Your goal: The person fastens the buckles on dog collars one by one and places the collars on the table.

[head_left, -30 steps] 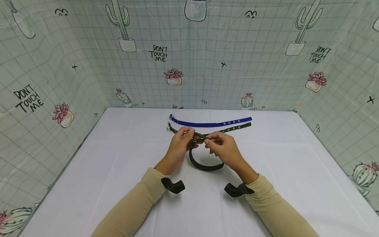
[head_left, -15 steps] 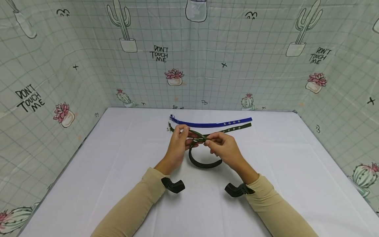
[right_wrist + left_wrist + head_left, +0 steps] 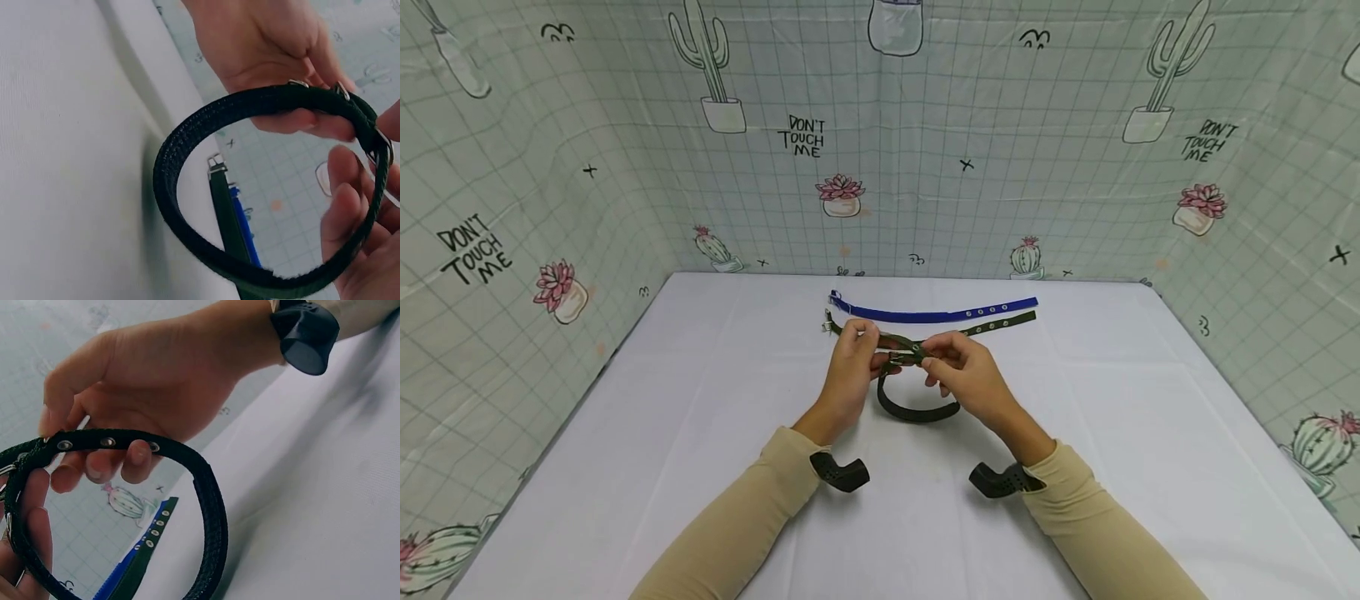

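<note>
The person's left hand and right hand are close together, both pinching a dark green strap near its metal buckle — the strap is curved into a loop over the white table. Beyond them, a blue strap lies near another green strap — both with metal eyelets.

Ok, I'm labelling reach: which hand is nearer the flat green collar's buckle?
Left. The left hand is just in front and right of the buckle; the right hand is farther right.
</note>
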Demonstrator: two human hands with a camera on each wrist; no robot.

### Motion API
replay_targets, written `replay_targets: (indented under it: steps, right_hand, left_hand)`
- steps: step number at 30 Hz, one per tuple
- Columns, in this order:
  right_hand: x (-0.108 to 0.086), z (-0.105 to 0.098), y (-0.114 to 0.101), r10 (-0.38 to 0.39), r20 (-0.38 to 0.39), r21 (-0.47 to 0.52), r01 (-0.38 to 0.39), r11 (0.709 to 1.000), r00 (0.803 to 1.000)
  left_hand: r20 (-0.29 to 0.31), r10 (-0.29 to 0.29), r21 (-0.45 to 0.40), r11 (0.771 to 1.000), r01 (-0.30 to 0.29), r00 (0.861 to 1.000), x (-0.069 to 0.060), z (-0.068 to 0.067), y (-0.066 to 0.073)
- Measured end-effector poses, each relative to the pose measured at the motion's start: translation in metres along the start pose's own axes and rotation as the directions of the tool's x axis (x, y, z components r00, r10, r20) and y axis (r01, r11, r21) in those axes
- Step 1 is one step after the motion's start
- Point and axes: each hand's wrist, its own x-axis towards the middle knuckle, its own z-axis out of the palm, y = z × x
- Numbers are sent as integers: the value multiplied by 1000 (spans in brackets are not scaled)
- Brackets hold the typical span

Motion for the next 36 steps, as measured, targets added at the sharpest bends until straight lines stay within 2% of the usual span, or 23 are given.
replay_targets:
  steps: [5,8,11,15,17,21,25,28,36]
  right_hand:
    - [-2,4,-6,-60,-27,-92,57,994,998]
    - [-3,6,-8,-92,-71,-139,82,987,993]
    - [-2,6,-6,-106,-136,-128,89,988,985]
    - [-1,4,-3,-93,-193,-55,83,995,977]
    - [-1,3,-3,-84,-206,-12,83,996,975]
    - [-2,3,-3,-85,-229,49,99,994,970]
    - [-2,4,-1,-102,-239,52,117,992,966]
    - [-1,4,0,-117,-244,26,127,992,963]
    - [-2,5,-4,-132,-237,27,143,989,963]
  left_hand:
    - [59,43,53,998,-46,997,-5,6,3]
    - [106,78,50,995,-83,991,-7,10,3]
    - [159,86,32,995,-92,983,-9,12,1]
    - [217,52,61,996,-67,975,-9,12,-3]
    - [214,33,95,994,-55,976,-9,12,-4]
    - [167,3,158,987,-30,986,-10,12,-6]
    - [142,-2,188,982,-25,990,-11,11,-7]
    - [147,6,193,981,-34,989,-10,11,-6]
    - [181,-49,242,970,4,982,-11,10,-4]
